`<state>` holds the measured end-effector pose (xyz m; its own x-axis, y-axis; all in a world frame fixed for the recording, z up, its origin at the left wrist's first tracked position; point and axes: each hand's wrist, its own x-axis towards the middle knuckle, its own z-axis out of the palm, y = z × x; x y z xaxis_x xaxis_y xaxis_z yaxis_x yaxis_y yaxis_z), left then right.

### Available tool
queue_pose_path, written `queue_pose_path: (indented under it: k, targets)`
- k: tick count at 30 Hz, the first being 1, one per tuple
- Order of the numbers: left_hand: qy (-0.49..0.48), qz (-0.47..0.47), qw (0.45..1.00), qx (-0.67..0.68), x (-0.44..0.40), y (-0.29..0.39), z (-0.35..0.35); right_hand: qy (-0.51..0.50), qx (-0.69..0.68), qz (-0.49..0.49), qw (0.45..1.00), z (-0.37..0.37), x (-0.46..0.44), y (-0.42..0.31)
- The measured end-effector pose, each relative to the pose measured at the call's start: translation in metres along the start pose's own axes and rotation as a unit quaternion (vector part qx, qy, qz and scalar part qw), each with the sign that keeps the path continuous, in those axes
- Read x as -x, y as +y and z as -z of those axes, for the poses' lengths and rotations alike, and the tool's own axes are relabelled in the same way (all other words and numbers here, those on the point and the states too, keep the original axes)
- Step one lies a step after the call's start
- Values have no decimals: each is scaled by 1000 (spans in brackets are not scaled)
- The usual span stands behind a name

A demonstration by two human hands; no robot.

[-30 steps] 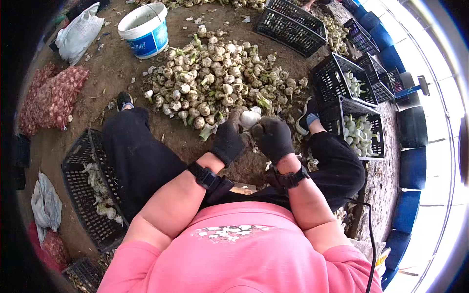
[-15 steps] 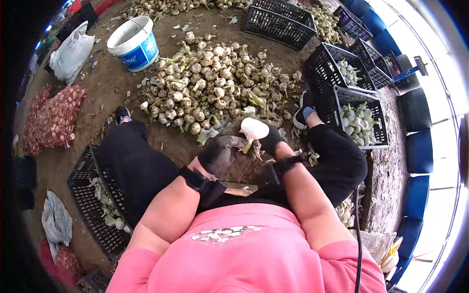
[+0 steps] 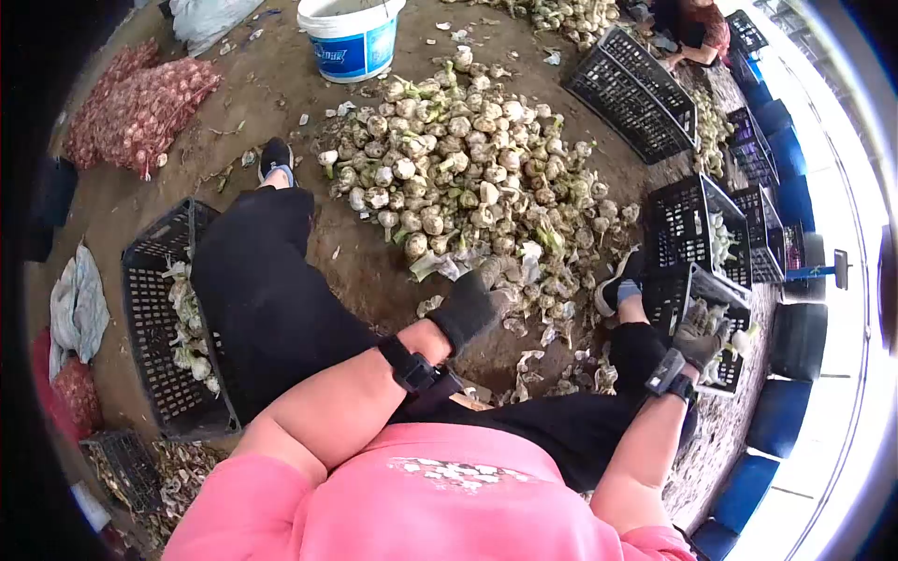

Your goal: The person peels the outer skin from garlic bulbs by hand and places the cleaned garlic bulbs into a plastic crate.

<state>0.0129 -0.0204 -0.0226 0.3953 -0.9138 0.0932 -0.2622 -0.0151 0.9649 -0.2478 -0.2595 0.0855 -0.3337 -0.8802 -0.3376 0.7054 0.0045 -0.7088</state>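
My right hand (image 3: 700, 341), in a dark glove, is over the near black crate (image 3: 666, 301) on the right. Its fingers are closed about a pale, cleaned garlic bulb (image 3: 742, 342) with a short green stalk, and more white bulbs lie in that crate. My left hand (image 3: 470, 305), also gloved, reaches to the lower edge of a heap of soil-stained garlic (image 3: 468, 168) on the ground. Its fingertips blend into the bulbs and loose skins there, so their grip is unclear.
A black crate (image 3: 150, 318) with trimmed garlic stands by my left leg. Beyond the heap are a white-and-blue bucket (image 3: 351, 56) and a tipped black crate (image 3: 631, 89). Red net sacks (image 3: 150, 103) lie at the left. Another person (image 3: 697, 37) crouches at the far right.
My right hand has moved from in front of me to the right-hand crate with the white bulb. My left hand has parted from it and extended to the heap. The view has shifted.
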Motion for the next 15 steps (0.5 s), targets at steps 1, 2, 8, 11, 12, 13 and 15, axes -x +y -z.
queue_pose_path:
  k: [1, 2, 8, 11, 12, 13, 15]
  targets:
    - [26, 72, 995, 60, -1, 1, 0, -157, 135, -49, 977, 8, -19, 35]
    - [60, 139, 981, 123, -3, 13, 5, -320, 264, -50, 909, 15, -37, 70]
    - [150, 188, 931, 275, 4, -35, 27, -587, 517, 82, 618, -78, 80, 318]
    - [178, 219, 917, 280, 3, -35, 49, -590, 541, 302, 518, -143, 103, 410]
    - [181, 264, 898, 302, 0, -24, 62, -569, 526, 309, 552, -160, 110, 436]
    - [186, 266, 896, 303, -4, -14, 73, -575, 529, 301, 546, -178, 112, 457]
    - [190, 236, 924, 233, -6, -15, 76, -587, 620, 332, 401, -185, 83, 503]
